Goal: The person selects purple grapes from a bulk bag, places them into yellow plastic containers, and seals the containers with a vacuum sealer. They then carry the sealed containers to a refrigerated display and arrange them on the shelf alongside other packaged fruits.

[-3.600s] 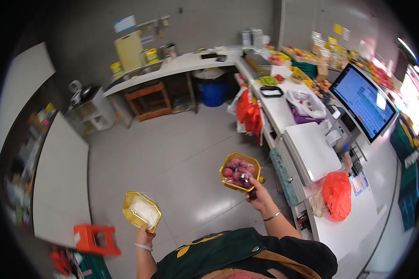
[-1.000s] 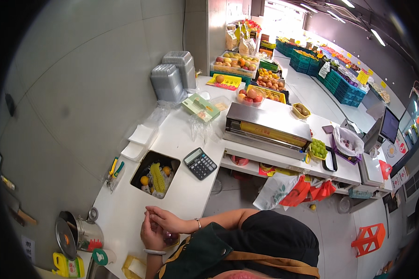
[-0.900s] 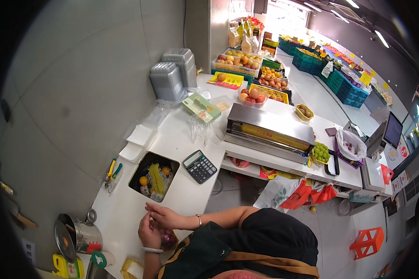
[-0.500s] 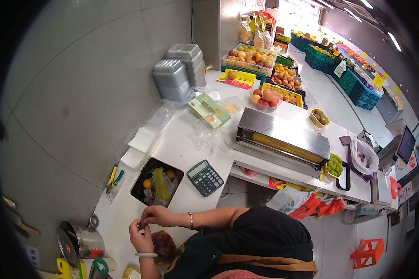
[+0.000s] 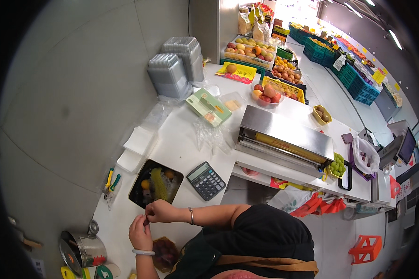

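My left hand [image 5: 139,233], with a pale bangle at the wrist, and my right hand [image 5: 162,211], with a silver bracelet, meet at the fingertips. Pinched between them is a small dark red fruit [image 5: 146,222], mostly hidden by the fingers. Close below, against my apron, a yellowish tray [image 5: 175,256] holds similar dark red round fruit. Just beyond my right hand, a black-rimmed bin [image 5: 180,176] set into the counter holds an orange fruit, yellow netting and crumpled clear plastic.
A calculator [image 5: 206,180] lies right of the bin, green-handled clippers [image 5: 114,182] left of it. A steel pot [image 5: 91,249] stands at lower left. Farther off are stacked clear boxes [image 5: 167,74], a green box [image 5: 208,107], a film wrapping machine [image 5: 286,132] and green grapes [image 5: 337,166].
The view has shifted slightly. My hands stay together at the fruit; they have moved a little up in the picture, with my right hand now overlapping the bin's near edge.
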Demonstrator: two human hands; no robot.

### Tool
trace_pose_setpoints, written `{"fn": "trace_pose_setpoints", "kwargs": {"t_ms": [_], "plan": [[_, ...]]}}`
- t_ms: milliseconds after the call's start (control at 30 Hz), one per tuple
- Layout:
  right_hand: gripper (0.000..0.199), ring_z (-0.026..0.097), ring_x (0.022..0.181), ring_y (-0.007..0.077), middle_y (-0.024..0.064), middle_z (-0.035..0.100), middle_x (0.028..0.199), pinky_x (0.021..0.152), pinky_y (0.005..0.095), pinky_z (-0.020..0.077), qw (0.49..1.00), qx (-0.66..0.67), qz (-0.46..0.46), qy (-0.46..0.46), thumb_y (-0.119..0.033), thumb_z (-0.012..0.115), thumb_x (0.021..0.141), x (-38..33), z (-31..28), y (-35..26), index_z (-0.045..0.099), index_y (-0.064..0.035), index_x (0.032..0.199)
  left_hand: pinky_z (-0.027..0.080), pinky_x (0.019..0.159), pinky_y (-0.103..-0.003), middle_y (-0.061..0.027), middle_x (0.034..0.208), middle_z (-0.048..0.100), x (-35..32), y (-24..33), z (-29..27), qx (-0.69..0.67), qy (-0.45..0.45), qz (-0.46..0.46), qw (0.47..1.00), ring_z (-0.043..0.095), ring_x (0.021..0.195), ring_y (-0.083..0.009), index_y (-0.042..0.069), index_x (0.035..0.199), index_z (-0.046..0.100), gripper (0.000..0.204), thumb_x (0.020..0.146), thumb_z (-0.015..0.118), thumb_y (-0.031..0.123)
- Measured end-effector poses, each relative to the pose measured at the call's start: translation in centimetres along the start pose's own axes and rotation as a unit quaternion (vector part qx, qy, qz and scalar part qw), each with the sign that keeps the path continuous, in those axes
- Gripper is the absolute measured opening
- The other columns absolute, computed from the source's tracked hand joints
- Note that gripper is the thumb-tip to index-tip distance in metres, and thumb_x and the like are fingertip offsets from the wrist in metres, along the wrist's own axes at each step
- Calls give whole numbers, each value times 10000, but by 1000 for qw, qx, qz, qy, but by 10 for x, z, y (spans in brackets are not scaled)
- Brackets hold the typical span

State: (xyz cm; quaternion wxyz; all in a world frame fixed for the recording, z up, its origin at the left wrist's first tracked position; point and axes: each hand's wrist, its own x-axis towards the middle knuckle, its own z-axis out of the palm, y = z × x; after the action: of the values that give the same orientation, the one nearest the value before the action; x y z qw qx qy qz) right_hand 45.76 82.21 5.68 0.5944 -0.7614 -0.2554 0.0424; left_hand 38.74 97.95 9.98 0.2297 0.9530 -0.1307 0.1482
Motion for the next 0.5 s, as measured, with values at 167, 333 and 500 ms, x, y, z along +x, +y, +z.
{"fn": "trace_pose_setpoints", "kwargs": {"t_ms": [167, 333, 500], "plan": [[190, 648, 636, 310, 153, 656, 693, 595, 367, 512, 999, -12, 30, 22, -173, 676, 679, 3, 3, 3, 675, -10, 776, 491, 869, -404, -119, 1131, 636, 4, 0, 5, -25, 0, -22, 999, 602, 1010, -330, 51, 1064, 638, 295, 776, 657, -12], [129, 644, 594, 190, 108, 650, 636, 549, 314, 507, 986, 117, 117, -31, -121, 662, 713, 6, -2, 2, 661, 3, 750, 507, 858, -369, -119, 1155, 633, 0, -4, 7, -118, -8, -94, 989, 614, 1018, -294, 36, 1065, 634, 279, 793, 654, -26], [143, 599, 574, 126, 66, 635, 670, 508, 271, 487, 919, 302, 245, -70, -141, 620, 809, 11, -3, -1, 651, -1, 810, 513, 841, -315, -106, 1183, 625, -6, -16, 17, -287, 27, -168, 943, 618, 1015, -219, 26, 1105, 616, 300, 820, 609, -69]]}}
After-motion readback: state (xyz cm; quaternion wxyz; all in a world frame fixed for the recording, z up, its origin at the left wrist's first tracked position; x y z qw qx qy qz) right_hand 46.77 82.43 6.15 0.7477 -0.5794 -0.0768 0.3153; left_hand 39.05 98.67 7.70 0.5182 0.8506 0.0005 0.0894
